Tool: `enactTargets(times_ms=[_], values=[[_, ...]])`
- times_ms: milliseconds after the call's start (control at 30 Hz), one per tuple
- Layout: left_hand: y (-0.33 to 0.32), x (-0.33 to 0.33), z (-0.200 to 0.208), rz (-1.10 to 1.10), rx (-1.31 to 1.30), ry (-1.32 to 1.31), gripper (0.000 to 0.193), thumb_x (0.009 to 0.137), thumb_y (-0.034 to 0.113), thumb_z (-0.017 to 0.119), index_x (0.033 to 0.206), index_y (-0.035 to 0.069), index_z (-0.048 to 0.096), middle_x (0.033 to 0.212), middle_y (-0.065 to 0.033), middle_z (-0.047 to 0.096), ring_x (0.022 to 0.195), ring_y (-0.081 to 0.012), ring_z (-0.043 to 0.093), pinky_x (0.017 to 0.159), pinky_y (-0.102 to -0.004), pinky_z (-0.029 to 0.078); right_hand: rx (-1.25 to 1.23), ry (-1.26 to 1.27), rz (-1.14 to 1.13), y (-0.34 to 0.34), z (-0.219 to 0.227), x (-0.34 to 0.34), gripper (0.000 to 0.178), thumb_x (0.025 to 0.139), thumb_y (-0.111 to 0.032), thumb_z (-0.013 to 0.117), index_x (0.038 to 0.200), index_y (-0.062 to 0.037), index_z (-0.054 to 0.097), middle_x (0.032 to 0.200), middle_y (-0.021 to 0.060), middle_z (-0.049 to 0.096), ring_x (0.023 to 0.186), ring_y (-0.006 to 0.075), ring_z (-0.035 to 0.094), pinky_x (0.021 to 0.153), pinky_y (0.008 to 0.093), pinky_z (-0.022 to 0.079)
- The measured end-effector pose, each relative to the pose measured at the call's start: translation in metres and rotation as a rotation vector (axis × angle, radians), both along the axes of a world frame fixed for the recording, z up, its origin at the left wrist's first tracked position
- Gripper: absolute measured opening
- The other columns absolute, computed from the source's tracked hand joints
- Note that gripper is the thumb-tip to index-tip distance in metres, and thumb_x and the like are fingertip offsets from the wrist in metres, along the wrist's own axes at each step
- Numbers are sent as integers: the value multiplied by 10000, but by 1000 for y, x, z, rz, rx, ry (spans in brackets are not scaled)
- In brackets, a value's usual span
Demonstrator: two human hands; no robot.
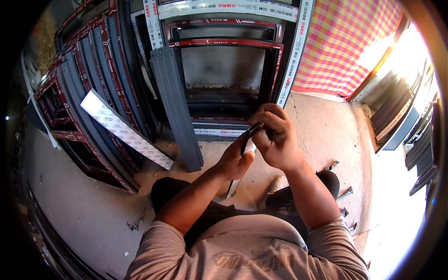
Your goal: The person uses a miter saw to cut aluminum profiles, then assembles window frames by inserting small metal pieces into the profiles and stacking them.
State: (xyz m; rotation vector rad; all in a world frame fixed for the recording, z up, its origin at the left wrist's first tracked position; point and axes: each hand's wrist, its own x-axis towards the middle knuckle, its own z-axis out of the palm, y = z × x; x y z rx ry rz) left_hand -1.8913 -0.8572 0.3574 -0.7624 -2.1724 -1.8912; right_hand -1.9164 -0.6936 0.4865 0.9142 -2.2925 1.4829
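A narrow strip (235,185), dark with a white face, slants up from between my knees. My left hand (232,161) is closed around its upper part, thumb lying along the white side. At the strip's dark top end, the bent fingers of my right hand (280,142) are pinched together. Whether they grip the strip itself or a thin piece of film on it is too small to tell. Both hands are close together in front of my chest, nearly touching.
Grey slats (177,112) lean against a large dark frame (226,43) ahead. More frames (70,107) stack at left, with a white printed panel (126,129) against them. A checked curtain (345,46) hangs at right. Dark scraps (345,192) litter the floor beside my right knee.
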Motion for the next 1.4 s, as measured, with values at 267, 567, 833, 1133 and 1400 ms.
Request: enactTargets(times_ms=[267,567,833,1133,1400], values=[[-4,-7,-9,-224,404,-231,1033,912,560,764,1612,-48,308,1556,-140,467,1461,-253,436,1223,-401,331,-265,-116,0,6,-35,13,172,940,-1,730,1067,11,615,1223,128,626,907,126,663,771,268,548],[5,5,-8,-273,376,-244,1024,915,500,754,1638,-20,249,1310,-46,510,1218,-163,506,1063,-351,429,-389,-613,241,4,-9,19,152,1033,-126,718,989,-16,622,829,16,648,697,88,616,651,257,522],[4,1,-12,-105,280,-167,902,891,240,690,1632,-44,260,1541,-133,479,1445,-244,451,1222,-399,330,-208,-431,-64,1,-43,-1,121,921,-79,644,871,25,609,746,96,639,681,150,605,635,334,504],[-11,-23,-17,-51,300,-111,789,792,102,628,1546,-8,427,1526,-124,508,1413,-241,503,1204,-400,374,486,-549,-489,40,-193,-54,391,912,-367,724,1028,4,674,1046,265,738,1031,470,704,880,503,565],[-36,-33,-78,27,224,-79,642,814,109,633,1438,39,500,1311,-62,547,1193,-193,561,1092,-393,444,254,-971,-949,171,-389,-75,358,1021,-315,606,1133,18,674,1153,227,734,1093,384,712,915,460,588]])
